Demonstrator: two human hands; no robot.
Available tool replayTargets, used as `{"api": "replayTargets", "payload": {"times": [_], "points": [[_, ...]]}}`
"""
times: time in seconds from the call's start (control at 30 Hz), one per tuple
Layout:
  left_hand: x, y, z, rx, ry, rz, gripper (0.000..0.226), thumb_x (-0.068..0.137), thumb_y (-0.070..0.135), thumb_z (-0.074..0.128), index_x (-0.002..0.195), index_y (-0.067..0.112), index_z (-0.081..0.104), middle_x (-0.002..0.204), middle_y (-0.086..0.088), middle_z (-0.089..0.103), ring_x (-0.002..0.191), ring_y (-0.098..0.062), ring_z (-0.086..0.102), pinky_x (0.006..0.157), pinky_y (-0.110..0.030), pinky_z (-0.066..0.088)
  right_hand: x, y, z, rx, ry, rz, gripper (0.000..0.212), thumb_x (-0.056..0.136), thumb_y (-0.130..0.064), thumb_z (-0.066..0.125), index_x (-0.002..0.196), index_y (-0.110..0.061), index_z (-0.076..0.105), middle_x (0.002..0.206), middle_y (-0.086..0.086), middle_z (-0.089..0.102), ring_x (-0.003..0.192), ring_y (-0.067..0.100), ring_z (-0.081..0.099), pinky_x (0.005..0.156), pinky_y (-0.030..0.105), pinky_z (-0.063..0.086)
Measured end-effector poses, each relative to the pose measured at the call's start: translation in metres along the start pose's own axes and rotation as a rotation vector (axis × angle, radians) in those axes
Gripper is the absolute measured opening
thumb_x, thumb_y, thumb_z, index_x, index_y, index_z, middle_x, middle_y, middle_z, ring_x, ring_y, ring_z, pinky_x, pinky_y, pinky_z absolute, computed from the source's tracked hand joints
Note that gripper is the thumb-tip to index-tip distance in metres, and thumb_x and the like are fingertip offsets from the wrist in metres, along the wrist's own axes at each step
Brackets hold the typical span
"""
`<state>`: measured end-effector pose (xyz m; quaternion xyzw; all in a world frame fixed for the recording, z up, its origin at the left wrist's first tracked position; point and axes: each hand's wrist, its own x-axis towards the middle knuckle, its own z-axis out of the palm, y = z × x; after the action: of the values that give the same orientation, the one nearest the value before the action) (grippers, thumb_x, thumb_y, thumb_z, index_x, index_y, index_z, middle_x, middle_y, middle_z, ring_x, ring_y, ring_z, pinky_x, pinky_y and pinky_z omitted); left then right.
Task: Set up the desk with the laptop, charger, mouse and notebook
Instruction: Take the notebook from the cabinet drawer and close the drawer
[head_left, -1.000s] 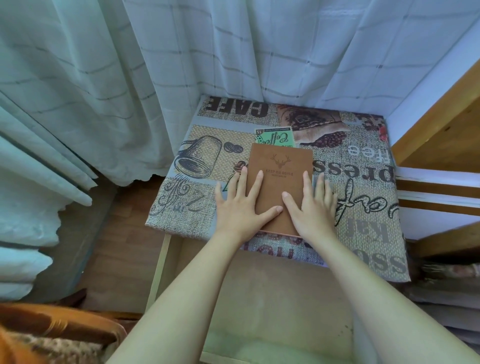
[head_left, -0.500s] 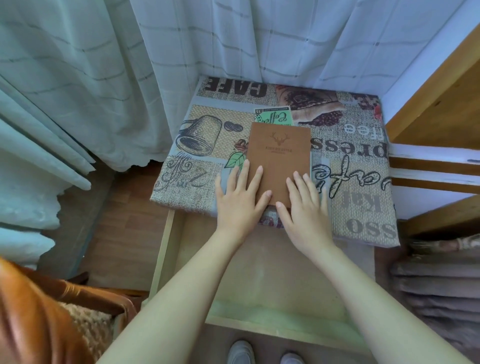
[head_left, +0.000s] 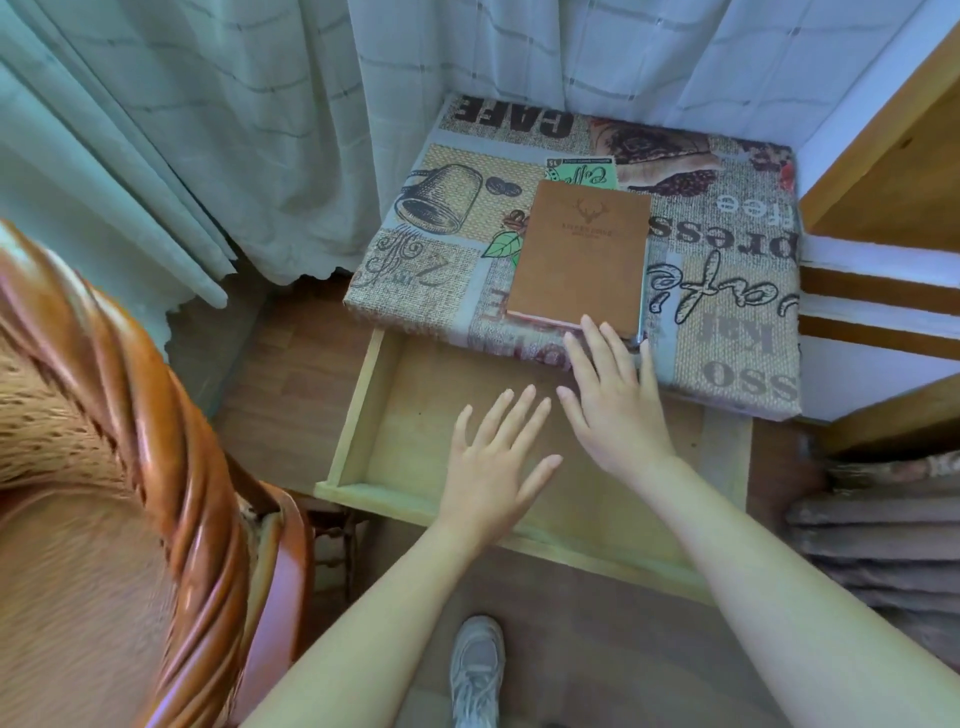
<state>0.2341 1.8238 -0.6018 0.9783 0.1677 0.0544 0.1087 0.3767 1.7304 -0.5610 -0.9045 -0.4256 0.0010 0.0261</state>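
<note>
A brown notebook (head_left: 582, 254) with a deer emblem lies flat on the desk (head_left: 727, 312), which is covered by a coffee-print cloth. Both hands are off the notebook. My right hand (head_left: 615, 405) hovers with spread fingers just in front of the notebook's near edge, over the desk's front edge. My left hand (head_left: 493, 462) is spread flat above the open wooden drawer (head_left: 415, 415) below the desk. Both hands hold nothing. No laptop, charger or mouse shows in this view.
A woven orange-brown chair back (head_left: 130, 467) fills the left foreground. Pale curtains (head_left: 260, 130) hang behind and left of the desk. Wooden shelving (head_left: 883, 234) stands at the right, with folded fabric (head_left: 883, 519) below. A grey shoe (head_left: 475, 670) is on the floor.
Both hands slid back off the notebook toward me and now hover over the drawer and the desk edge. The view dropped and pulled back, bringing the chair and shoe into sight.
</note>
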Motion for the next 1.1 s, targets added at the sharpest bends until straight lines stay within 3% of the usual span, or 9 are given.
{"api": "replayTargets", "payload": {"times": [0.2,0.3,0.43,0.63,0.8,1.0,1.1], "points": [[-0.036,0.005,0.02,-0.032,-0.123,0.073,0.083,0.085,0.078,0.025,0.15,0.026,0.03,0.157,0.009,0.027,0.144,-0.01,0.024,0.112,-0.051,0.016,0.012,-0.006,0.0,0.014,-0.04,-0.008,0.065,0.096,-0.046,0.034,0.149,-0.013,0.016,0.159,0.009,0.008,0.146,0.029,0.009,0.115,0.056,0.007],[-0.043,-0.003,0.031,-0.002,-0.215,0.14,0.102,0.071,0.087,0.035,0.151,0.025,0.024,0.158,0.008,0.025,0.145,-0.009,0.02,0.112,-0.064,0.013,0.014,-0.01,0.004,0.056,-0.068,0.024,0.067,0.096,-0.047,0.032,0.15,-0.013,0.013,0.16,0.007,0.001,0.146,0.028,0.001,0.115,0.055,0.008],[-0.042,-0.01,0.039,0.082,-0.318,0.182,0.109,0.065,0.089,0.035,0.148,0.019,0.033,0.153,0.005,0.037,0.141,-0.011,0.032,0.102,-0.072,0.027,0.013,-0.009,0.005,0.083,-0.057,0.023,0.068,0.096,-0.046,0.035,0.15,-0.011,0.012,0.16,0.006,-0.002,0.146,0.027,-0.002,0.115,0.054,0.008],[-0.041,-0.01,0.042,0.161,-0.244,0.219,0.106,0.07,0.088,0.031,0.146,0.014,0.037,0.151,0.0,0.04,0.141,-0.014,0.033,0.101,-0.071,0.03,0.012,-0.003,0.005,0.082,-0.05,0.002,0.068,0.096,-0.042,0.037,0.15,-0.011,0.01,0.16,0.004,-0.002,0.147,0.025,-0.001,0.116,0.053,0.01],[-0.044,-0.01,0.046,0.233,-0.169,0.232,0.107,0.069,0.089,0.033,0.147,0.016,0.037,0.152,-0.004,0.038,0.143,-0.019,0.027,0.098,-0.07,0.034,0.013,-0.002,0.0,0.053,-0.032,0.011,0.069,0.095,-0.043,0.039,0.151,-0.014,0.01,0.16,0.003,0.005,0.146,0.023,0.006,0.112,0.06,0.006],[-0.03,-0.006,0.028,0.246,-0.008,0.264,0.101,0.073,0.088,0.029,0.145,0.018,0.041,0.152,-0.006,0.038,0.141,-0.023,0.032,0.1,-0.07,0.031,0.012,0.002,0.003,0.075,-0.023,0.014,0.069,0.095,-0.044,0.039,0.15,-0.01,0.013,0.16,0.008,0.006,0.147,0.024,0.005,0.115,0.054,0.009],[-0.007,-0.005,0.015,0.28,-0.006,0.203,0.111,0.067,0.091,0.031,0.149,0.016,0.032,0.156,-0.007,0.029,0.144,-0.022,0.026,0.102,-0.069,0.028,0.011,0.002,0.003,0.078,-0.007,0.015,0.069,0.095,-0.043,0.04,0.149,-0.008,0.015,0.159,0.008,0.008,0.146,0.025,0.008,0.115,0.054,0.011]]}}
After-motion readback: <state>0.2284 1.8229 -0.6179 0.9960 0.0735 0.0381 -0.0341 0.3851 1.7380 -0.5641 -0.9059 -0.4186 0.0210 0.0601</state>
